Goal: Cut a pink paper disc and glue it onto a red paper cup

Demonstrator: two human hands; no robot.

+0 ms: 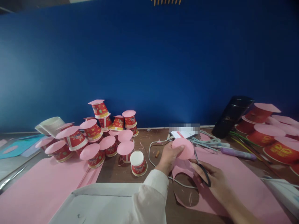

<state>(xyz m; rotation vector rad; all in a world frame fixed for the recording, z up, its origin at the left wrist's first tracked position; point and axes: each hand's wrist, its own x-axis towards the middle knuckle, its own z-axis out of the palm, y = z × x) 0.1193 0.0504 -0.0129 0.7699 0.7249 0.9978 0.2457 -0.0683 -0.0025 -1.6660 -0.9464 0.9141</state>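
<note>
A round pink paper disc is pinched between the thumb and fingers of my left hand. My right hand grips black-handled scissors, whose blades lie along the disc's right edge. Beneath both hands spreads a pink paper sheet with a round piece cut from its left side. To the left stands an upside-down red paper cup with a bare white base. Many similar cups near it carry pink discs on top, some of them stacked.
A phone and coiled grey cables lie behind my hands. A dark bottle leans at the right, near more red cups and a purple marker. A white tray sits in front, and a blue partition closes the back.
</note>
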